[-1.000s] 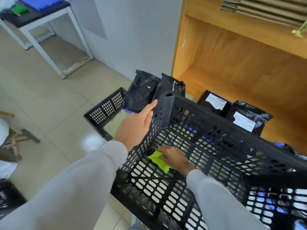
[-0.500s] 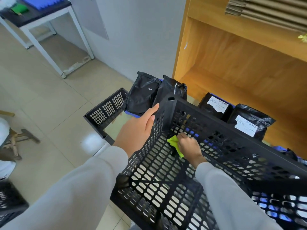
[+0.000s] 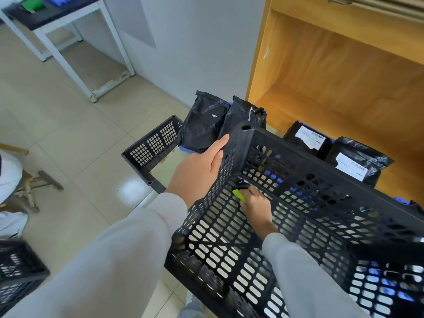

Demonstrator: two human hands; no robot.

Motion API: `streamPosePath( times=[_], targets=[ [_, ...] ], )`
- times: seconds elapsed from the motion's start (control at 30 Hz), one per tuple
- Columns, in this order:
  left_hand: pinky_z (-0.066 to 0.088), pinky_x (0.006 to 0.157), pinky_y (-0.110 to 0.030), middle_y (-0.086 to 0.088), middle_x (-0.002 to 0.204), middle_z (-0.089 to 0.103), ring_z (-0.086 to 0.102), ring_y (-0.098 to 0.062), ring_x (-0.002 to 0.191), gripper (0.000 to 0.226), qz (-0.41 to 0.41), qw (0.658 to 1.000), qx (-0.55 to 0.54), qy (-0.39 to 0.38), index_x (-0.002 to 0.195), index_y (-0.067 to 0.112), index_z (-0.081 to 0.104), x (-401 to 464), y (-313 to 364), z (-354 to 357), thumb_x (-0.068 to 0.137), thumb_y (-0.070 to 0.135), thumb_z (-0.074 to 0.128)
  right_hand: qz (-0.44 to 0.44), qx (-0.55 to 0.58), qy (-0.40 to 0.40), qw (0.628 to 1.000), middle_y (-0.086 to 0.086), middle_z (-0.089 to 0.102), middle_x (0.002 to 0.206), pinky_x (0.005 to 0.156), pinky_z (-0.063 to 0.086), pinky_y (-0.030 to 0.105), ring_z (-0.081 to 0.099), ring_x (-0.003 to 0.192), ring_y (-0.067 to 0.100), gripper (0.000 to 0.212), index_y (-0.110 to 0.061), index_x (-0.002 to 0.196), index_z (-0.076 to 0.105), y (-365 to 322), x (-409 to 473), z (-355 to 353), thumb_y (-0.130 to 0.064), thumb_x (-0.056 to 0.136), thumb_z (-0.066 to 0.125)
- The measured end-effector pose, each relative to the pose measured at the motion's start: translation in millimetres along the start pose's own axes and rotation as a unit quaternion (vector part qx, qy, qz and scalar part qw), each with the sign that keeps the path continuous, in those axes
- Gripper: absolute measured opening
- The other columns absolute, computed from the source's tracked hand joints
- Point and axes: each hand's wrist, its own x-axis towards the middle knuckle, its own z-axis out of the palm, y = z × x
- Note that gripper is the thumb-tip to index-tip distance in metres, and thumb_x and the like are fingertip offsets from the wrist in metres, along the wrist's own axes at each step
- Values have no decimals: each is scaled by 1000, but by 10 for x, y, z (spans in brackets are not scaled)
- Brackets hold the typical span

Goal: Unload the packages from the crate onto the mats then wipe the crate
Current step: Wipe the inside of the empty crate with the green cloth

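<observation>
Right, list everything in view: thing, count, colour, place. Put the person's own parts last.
crate: one, black, foreground, tilted, no packages inside
cloth: one, yellow-green, far inner corner of crate
packages: four, black, behind crate; two bear white labels
mats: blue, edges showing under packages
second crate: one, black, on floor, left of packages
third crate: one, black, lower left, partly cut off
shelf unit: one, wooden, right
table: one, white frame, upper left
left hand: grips crate's left wall
right hand: inside crate, pressing cloth

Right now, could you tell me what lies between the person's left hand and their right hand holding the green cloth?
In the head view, only the black perforated crate's side wall separates the left hand outside from the right hand and green cloth.
</observation>
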Motion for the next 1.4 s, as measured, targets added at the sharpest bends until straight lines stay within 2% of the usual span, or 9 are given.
streamPosePath(
  times=[0.13, 0.27, 0.4, 0.5, 0.73, 0.83, 1.03, 1.17, 1.4],
  targets=[
    [38, 43, -37, -4, 52, 49, 38, -14, 40, 48, -3, 1000, -21, -19, 156, 48, 26, -2, 8, 0, 109, 40, 26, -29, 25, -46, 998, 3, 65, 94, 50, 55, 32, 69, 64, 24, 38, -17, 102, 74, -108, -151, 27, -10, 67, 88],
    [34, 40, -35, -4, 52, 47, 39, -18, 40, 47, -6, 1000, -13, -24, 157, 48, 24, -17, 31, -16, 110, 39, 25, -79, 32, -80, 993, -2, 65, 104, 61, 60, 30, 70, 73, 17, 35, -20, 107, 73, -191, -325, 109, -15, 74, 84],
    [52, 50, -52, -13, 61, 61, 61, -33, 52, 44, -25, 997, -60, -45, 152, 56, 23, -18, 43, -32, 110, 43, 27, -135, 47, -97, 985, -6, 63, 104, 65, 61, 31, 67, 77, 12, 32, -23, 110, 71, -278, -515, 161, -18, 79, 79],
    [55, 50, -52, -16, 68, 66, 66, -35, 58, 42, -32, 995, -74, -55, 149, 60, 22, -23, 48, -27, 110, 45, 27, -189, 64, -117, 973, -7, 61, 102, 62, 57, 30, 66, 78, 14, 29, -25, 108, 70, -354, -667, 207, -19, 80, 73],
    [53, 42, -50, -16, 65, 65, 63, -37, 53, 43, -23, 997, -56, -56, 151, 57, 21, -15, 51, -32, 110, 44, 25, -244, 127, -194, 942, -3, 64, 103, 75, 56, 29, 66, 81, 16, 26, -17, 113, 72, -508, -929, 243, -18, 88, 64],
    [53, 42, -50, -17, 67, 66, 62, -39, 52, 42, -25, 996, -58, -61, 150, 57, 20, -19, 51, -36, 110, 45, 24, -186, 191, -257, 929, 0, 63, 101, 77, 52, 37, 61, 85, 17, 25, -15, 109, 72, -576, -998, 204, -28, 91, 61],
    [54, 45, -51, -17, 71, 67, 66, -37, 56, 42, -26, 996, -61, -65, 150, 57, 21, -17, 56, -38, 110, 46, 25, -53, 250, -372, 892, 0, 68, 107, 85, 58, 34, 64, 94, 14, 28, -24, 113, 69, -445, -1040, 67, -36, 89, 76],
    [53, 45, -52, -19, 69, 67, 64, -40, 57, 43, -23, 995, -73, -62, 151, 57, 22, -11, 34, -23, 110, 44, 26, -94, 195, -326, 920, -8, 63, 110, 93, 49, 34, 50, 101, 9, 28, -23, 116, 67, -341, -986, 14, -35, 91, 72],
    [53, 48, -53, -16, 64, 62, 70, -36, 68, 43, -14, 995, -80, -60, 151, 55, 24, -4, -1, 10, 109, 46, 26, -119, 177, -266, 940, 1, 68, 117, 104, 46, 34, 58, 112, 15, 32, -14, 120, 70, -193, -791, -71, -27, 91, 73]
  ],
)
